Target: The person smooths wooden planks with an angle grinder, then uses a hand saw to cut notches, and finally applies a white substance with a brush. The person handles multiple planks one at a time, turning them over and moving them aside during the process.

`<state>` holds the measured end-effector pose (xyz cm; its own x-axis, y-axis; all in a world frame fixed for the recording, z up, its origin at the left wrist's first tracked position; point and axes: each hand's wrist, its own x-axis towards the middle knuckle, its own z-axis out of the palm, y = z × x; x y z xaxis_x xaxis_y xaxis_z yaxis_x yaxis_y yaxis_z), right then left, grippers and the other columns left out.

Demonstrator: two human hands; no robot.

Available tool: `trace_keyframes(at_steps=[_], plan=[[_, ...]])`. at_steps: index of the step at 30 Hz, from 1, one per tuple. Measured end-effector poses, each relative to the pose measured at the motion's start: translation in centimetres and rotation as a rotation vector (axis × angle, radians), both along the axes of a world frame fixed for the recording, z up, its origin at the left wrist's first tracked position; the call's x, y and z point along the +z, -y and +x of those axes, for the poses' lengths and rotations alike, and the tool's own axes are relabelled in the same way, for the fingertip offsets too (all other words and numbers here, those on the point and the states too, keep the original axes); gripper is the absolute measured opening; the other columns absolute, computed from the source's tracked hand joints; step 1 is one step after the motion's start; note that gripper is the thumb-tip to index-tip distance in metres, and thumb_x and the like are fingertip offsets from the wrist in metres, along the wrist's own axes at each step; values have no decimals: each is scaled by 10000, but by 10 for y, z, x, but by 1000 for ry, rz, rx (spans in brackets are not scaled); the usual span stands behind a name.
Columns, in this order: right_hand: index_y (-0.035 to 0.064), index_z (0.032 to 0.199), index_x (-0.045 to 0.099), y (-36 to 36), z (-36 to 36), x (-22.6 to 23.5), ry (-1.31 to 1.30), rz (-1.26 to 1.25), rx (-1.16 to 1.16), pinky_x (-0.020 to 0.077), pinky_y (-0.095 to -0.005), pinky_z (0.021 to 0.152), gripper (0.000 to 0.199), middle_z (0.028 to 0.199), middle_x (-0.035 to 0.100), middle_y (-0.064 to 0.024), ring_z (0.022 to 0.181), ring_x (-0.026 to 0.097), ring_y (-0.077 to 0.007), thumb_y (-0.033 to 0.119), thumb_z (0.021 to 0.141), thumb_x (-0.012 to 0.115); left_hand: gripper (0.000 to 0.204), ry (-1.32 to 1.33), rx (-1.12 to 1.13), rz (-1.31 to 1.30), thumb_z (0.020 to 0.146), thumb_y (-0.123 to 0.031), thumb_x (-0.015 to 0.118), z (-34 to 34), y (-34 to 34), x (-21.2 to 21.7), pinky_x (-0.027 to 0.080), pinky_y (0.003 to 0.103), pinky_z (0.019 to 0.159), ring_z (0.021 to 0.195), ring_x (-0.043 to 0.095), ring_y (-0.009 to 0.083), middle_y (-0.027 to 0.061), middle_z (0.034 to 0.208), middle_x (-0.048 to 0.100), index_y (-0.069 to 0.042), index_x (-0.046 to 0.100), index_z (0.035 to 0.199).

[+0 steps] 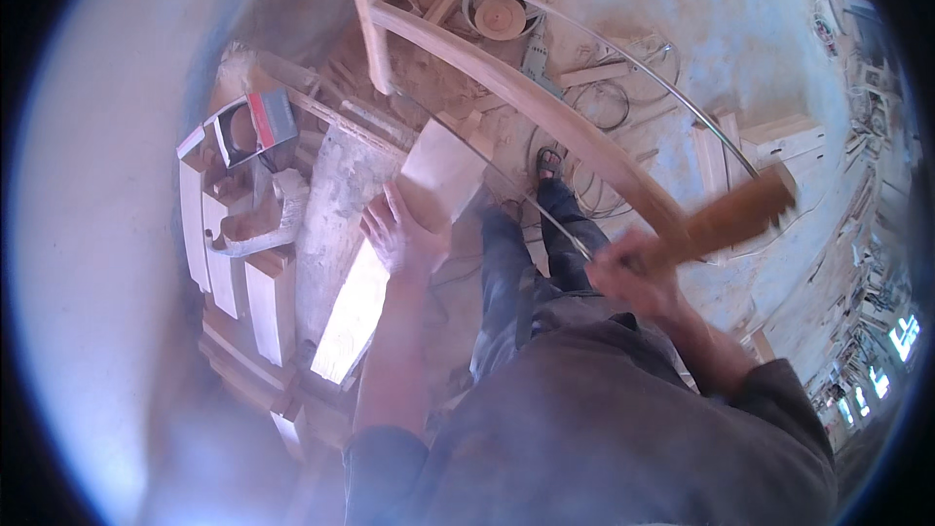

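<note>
My right hand (633, 271) grips a wooden frame saw (545, 102) at its near end, beside the wide handle piece (735, 214). The thin saw blade (531, 200) runs from the far upright down to this hand and passes across the far end of a pale wooden beam (353, 317); whether it has cut into the wood I cannot tell. Midway along that beam, my left hand (397, 232) clasps it, fingers over its top and side. Under the beam lies a scuffed, pale work surface (326, 195).
Left of the beam stand several wooden blocks (268, 307), a curved wooden piece (263, 224) and a red-and-grey box (273, 119). Beyond the saw are a round tub (502, 12), a power tool (536, 58) and a loose cable (599, 102). Planks (779, 141) lie at right.
</note>
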<state>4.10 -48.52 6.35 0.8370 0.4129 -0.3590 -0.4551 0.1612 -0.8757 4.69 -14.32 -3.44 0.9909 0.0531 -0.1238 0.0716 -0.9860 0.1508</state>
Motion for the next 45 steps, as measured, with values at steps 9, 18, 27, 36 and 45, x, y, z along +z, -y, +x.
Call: trace_keyframes(at_steps=[9,18,27,36,45], plan=[[32,989,548,-76,83,-25,-165,185,-251,366,-285,481,141,676,505,-34,536,477,-112,-69,929,625,1163,82,-9,30,625,-410,871,-4,-3,-7,354,580,1069,1176,476,455,250,1290,489,31,312,1545],[17,898,587,12,33,-8,-139,129,-480,410,-275,491,130,686,584,-57,559,546,-128,-32,868,704,1084,2,21,47,689,-416,822,-5,-5,-3,344,588,1087,1195,458,454,259,1304,466,2,308,1546],[27,903,551,-22,-29,0,-146,389,-642,398,-320,491,144,616,473,-36,519,477,-155,-12,839,674,1157,-79,45,106,659,-446,836,-2,-2,3,319,553,1118,1245,439,423,239,1312,466,21,288,1564],[38,925,562,-55,24,-22,-130,376,-430,416,-353,532,155,625,471,-30,518,478,-166,0,866,701,1257,-217,-42,31,638,-415,837,14,-18,14,310,556,1137,1278,423,422,245,1340,460,-15,159,1618],[32,918,567,-75,64,-33,-212,422,-282,415,-336,506,173,639,488,-41,521,506,-164,-55,847,699,1273,-259,-38,-1,609,-399,852,14,-20,20,303,552,1138,1272,424,420,254,1336,461,-15,171,1614]])
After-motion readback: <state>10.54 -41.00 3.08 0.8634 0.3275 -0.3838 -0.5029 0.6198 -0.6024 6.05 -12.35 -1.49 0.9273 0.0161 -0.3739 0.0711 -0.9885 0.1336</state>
